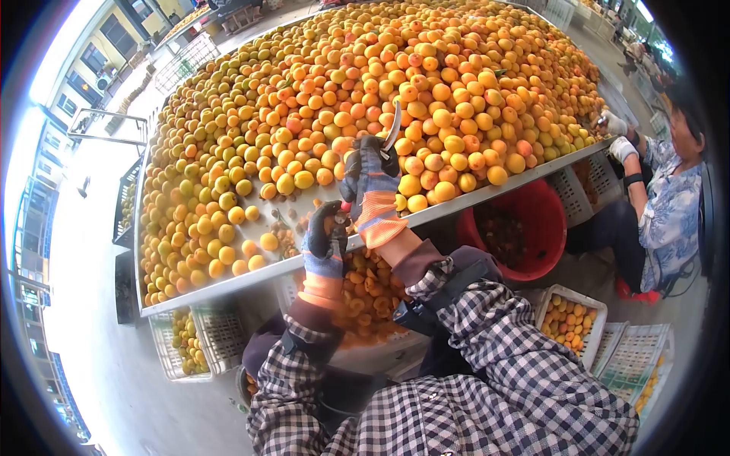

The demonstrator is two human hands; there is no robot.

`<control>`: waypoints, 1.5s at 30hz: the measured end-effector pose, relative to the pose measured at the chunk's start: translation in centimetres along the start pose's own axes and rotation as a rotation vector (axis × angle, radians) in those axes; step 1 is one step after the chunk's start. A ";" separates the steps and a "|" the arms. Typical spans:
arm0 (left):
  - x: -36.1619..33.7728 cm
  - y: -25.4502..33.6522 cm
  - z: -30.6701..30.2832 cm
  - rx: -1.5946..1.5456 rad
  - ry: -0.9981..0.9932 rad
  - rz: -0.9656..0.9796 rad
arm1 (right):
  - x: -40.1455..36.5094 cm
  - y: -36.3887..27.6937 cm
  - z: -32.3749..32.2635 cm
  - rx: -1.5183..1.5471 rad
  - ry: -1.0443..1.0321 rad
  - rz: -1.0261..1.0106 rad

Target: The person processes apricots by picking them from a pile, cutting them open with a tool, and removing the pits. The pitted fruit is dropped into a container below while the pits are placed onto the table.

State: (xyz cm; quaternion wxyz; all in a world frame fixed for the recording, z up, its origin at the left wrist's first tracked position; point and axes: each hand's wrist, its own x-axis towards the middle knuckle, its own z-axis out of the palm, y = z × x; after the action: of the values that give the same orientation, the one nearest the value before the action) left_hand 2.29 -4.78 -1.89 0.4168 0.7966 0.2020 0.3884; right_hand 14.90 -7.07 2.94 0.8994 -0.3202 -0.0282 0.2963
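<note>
One knife (393, 125), right hand (370, 186); apricot (334, 223), left hand (323, 242)

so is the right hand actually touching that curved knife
Touching. The head view shows the gloved right hand closed round the handle of the knife, with the curved blade rising out of the top of the fist.

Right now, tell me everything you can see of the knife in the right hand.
The knife shows only its blade: short, narrow, curved like a hook, and pale grey like bare metal. It stands nearly upright, tip pointing up and away over the heaped apricots. Its handle is hidden inside the closed grip of the right hand, which wears a dark glove with an orange striped cuff. Whether the blade touches any fruit cannot be told.
</note>
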 end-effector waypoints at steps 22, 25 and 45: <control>1.7 -3.1 -2.5 0.043 0.023 -0.365 | 3.5 -2.2 -0.8 -0.249 0.055 -0.097; 1.6 -6.6 -3.8 0.105 0.032 -0.398 | 5.0 -2.1 -1.4 -0.530 -0.002 -0.127; 2.3 0.4 -6.6 -0.351 -0.099 -0.444 | 4.0 -0.3 -1.5 -1.196 -0.590 -0.253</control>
State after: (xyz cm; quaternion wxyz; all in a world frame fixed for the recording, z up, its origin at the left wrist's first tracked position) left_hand -1.53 -0.19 1.77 0.6327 0.6666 0.2803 0.2773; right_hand 18.69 -5.85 1.40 0.5497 -0.6626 -0.4689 0.1973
